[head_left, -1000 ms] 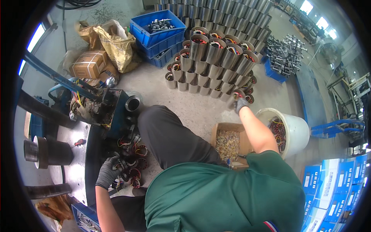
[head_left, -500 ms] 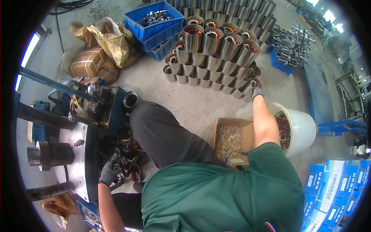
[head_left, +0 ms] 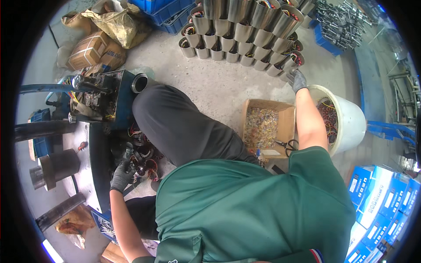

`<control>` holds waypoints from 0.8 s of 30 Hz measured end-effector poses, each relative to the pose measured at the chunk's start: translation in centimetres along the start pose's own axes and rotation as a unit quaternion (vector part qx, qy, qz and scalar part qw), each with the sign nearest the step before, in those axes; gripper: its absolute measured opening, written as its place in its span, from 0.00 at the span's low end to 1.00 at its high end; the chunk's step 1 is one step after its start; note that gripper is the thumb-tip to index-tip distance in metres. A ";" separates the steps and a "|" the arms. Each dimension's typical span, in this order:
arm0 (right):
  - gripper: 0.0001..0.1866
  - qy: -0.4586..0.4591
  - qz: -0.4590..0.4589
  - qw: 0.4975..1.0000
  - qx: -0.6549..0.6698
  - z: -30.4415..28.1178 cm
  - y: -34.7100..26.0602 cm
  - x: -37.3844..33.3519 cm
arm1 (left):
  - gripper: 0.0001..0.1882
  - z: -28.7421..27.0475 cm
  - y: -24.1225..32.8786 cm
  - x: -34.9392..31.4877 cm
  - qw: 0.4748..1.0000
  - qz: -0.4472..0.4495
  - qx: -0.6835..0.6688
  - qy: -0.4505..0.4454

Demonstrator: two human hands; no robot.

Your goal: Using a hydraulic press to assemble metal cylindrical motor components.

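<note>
From over here, a strapped brown cardboard carton [head_left: 85,52] sits far left, above a blue plastic crate [head_left: 105,215] of silver rods. The grey-gloved left hand [head_left: 121,177] bends over dark, wire-wound metal parts [head_left: 147,152]; I can't tell whether its fingers grip any. Stacked silver steel cylinders [head_left: 243,33] hold coloured wires; an open brown cardboard box [head_left: 286,122] holds scraps. The gloved right hand [head_left: 298,80], fingers spread and empty, is just beside the cylinders. A white plastic bucket [head_left: 351,125] holds red-brown coils; blue-and-white boxes [head_left: 379,210] bear printing.
</note>
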State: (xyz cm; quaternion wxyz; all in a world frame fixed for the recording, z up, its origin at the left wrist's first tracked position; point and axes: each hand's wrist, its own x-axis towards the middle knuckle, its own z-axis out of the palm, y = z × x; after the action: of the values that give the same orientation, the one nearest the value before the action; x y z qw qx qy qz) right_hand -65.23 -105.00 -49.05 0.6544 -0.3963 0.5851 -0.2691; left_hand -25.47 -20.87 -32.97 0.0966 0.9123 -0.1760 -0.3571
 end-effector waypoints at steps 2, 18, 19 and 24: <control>0.16 0.007 -0.011 1.000 0.016 0.1 0.3 0.0 | 0.29 0.5 -1.6 0.9 1.000 0.029 0.009 0.005; 0.24 -0.084 0.020 0.996 0.022 -0.7 3.5 3.5 | 0.28 -2.5 2.9 -3.2 0.994 0.091 0.028 0.054; 0.23 -0.092 0.053 0.994 0.004 0.0 3.6 3.0 | 0.28 -2.8 2.7 -3.3 0.992 0.105 0.011 0.063; 0.22 -0.228 0.072 0.955 -0.175 9.6 2.8 -2.4 | 0.27 -5.0 2.5 -3.8 0.989 0.079 -0.037 0.117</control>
State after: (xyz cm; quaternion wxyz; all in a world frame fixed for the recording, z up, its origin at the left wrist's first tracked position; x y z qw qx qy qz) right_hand -56.51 -99.57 -50.08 0.7084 -0.5125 0.4850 -0.0175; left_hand -25.24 -21.43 -26.28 0.1783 0.9268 -0.2220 -0.2449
